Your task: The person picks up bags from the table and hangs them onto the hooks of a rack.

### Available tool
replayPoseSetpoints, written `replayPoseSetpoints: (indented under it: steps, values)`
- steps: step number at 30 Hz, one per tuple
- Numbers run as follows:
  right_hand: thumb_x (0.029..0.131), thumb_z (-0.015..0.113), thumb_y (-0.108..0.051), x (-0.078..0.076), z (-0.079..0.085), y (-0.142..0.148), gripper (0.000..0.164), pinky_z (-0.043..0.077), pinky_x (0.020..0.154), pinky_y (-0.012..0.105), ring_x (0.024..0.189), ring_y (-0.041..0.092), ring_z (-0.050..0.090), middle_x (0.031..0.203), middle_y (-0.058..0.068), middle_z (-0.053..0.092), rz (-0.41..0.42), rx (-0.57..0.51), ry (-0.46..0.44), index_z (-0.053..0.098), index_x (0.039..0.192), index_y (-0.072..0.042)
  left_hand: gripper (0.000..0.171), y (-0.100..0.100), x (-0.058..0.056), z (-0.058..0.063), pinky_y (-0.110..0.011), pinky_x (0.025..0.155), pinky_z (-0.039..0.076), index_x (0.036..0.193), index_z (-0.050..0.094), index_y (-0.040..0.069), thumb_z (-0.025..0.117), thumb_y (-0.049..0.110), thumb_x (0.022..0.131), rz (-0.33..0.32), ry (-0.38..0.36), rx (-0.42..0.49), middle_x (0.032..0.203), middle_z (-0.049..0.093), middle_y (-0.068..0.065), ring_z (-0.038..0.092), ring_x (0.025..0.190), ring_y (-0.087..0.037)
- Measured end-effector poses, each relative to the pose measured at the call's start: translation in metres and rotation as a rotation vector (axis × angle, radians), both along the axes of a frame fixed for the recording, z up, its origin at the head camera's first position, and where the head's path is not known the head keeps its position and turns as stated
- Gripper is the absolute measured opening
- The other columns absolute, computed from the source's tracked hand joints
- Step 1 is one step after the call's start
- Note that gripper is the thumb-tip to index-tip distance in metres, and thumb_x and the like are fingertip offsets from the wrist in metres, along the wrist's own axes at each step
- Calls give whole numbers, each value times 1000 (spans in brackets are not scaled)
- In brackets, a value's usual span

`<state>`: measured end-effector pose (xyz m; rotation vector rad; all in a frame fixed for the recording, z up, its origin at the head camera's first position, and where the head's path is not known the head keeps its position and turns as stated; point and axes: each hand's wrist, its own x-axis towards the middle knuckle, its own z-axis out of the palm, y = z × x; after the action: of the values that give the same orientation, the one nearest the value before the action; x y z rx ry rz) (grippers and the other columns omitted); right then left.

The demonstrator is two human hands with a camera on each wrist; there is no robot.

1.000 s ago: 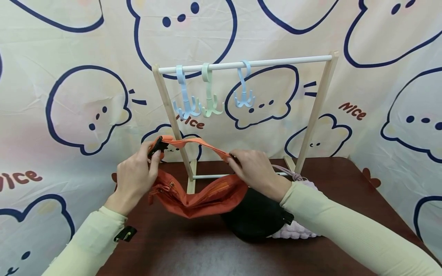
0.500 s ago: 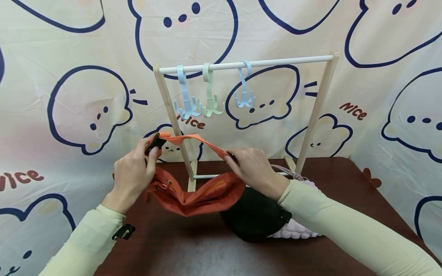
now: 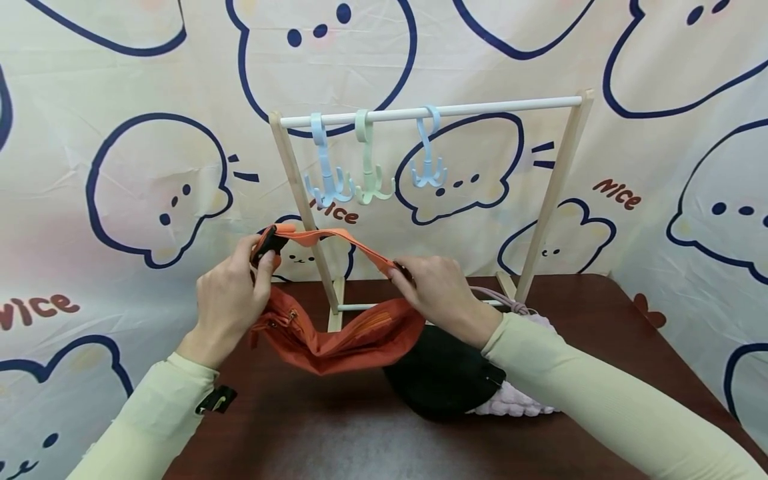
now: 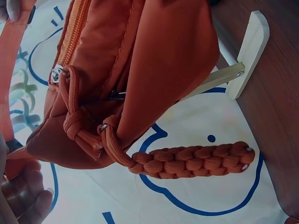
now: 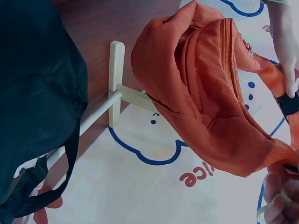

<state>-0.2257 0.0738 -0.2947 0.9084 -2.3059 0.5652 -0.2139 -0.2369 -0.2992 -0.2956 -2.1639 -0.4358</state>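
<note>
An orange waist bag hangs by its strap between both hands, raised over the table in front of the rack. My left hand grips the strap's left end at a black buckle, thumb across it. On the other side my right hand pinches the strap's right end, fingers curled over it. Between the hands the strap bows upward. In the left wrist view, a braided pull dangles from the bag's zipper. The right wrist view shows the bag's front zipper.
A wooden rack with a white bar stands at the back. Two blue hooks and a green hook hang from it. A black bag and a fluffy lilac bag lie on the brown table.
Both hands have lifted the orange waist bag slightly and shifted it a little left. Their grip on the strap is the same.
</note>
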Motion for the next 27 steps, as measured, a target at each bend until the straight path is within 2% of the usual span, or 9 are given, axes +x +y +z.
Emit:
replayPoseSetpoints:
  steps: [15,22,27]
  values:
    - [102,61,-21,0,5,-4,20,26,47,22,48,7,37,57,-4,44,32,-26,-1,67,85,-12,27,3,0,6,-34,45,28,117,62,0,60,20,100,-13,13,18,62,61,-15,47,45,-25]
    - [101,61,-19,-1,7,-5,19,30,45,22,48,7,41,59,-3,53,26,-28,-2,69,87,-10,28,3,0,10,-33,45,28,115,62,-3,60,20,99,-14,32,20,62,62,-16,47,45,-26]
    - [101,61,-18,-1,10,-7,19,30,45,22,48,8,41,58,-2,52,25,-28,0,69,87,-9,29,3,0,12,-34,45,29,115,63,-3,60,20,99,-10,33,23,66,65,-18,49,46,-27]
